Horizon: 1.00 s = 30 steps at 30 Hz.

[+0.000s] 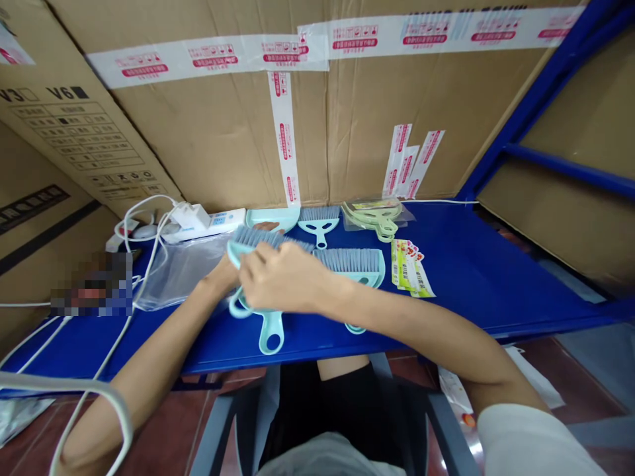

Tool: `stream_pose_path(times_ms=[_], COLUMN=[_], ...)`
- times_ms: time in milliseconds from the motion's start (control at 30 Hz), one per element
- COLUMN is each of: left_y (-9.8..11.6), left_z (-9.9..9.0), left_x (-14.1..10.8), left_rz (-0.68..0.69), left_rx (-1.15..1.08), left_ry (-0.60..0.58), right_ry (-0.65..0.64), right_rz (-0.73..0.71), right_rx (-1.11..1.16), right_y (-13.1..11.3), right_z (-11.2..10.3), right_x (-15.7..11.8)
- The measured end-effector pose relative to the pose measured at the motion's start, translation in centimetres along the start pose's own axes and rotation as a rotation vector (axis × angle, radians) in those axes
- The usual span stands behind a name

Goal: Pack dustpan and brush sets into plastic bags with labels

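Observation:
My right hand [272,274] is closed on a light-blue brush [245,237] with grey bristles, held over a light-blue dustpan [272,330] near the front edge. My left hand [265,227] reaches behind that brush to a light-blue dustpan [282,217] at the back; its fingers are mostly hidden. Beside that dustpan lies another small brush [320,225]. Right of my right hand, a brush with grey bristles [352,260] rests on a further light-blue dustpan [380,270].
On the blue table [461,264] are a bagged green set [374,215], yellow-green cards [409,271], clear plastic bags [186,268], a white power strip [218,223] and loose cables. Large cardboard boxes [213,132] stand behind, with a blue frame [570,165] at right.

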<state>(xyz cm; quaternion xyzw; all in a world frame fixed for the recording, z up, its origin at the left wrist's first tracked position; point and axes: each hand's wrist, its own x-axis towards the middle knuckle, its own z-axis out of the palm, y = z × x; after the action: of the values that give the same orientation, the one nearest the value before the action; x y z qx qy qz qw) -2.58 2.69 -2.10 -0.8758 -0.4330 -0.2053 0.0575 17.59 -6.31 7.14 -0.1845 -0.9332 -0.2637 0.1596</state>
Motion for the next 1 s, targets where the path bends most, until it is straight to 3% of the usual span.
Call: stream_pose_path(times_ms=[133, 267, 567, 1000], left_y=[-1.7, -2.7, -2.8, -4.6], left_z=[0.5, 1.1, 1.2, -0.1], left_x=[0.1, 0.1, -0.1, 0.4], left_rz=[0.069, 0.09, -0.036, -0.22], left_rx=[0.09, 0.162, 0.149, 0.134], left_ry=[-0.017, -0.025, 0.078, 0.158], right_ry=[-0.003, -0.016, -0.219, -0.389], right_rz=[-0.091, -0.035, 0.07, 0.079], right_rx=[-0.064, -0.127, 0.0, 0.135], right_y=[-4.8, -6.6, -7.4, -7.1], right_z=[0.6, 1.2, 4.1, 3.2], right_x=[-0.7, -1.5, -1.8, -1.8])
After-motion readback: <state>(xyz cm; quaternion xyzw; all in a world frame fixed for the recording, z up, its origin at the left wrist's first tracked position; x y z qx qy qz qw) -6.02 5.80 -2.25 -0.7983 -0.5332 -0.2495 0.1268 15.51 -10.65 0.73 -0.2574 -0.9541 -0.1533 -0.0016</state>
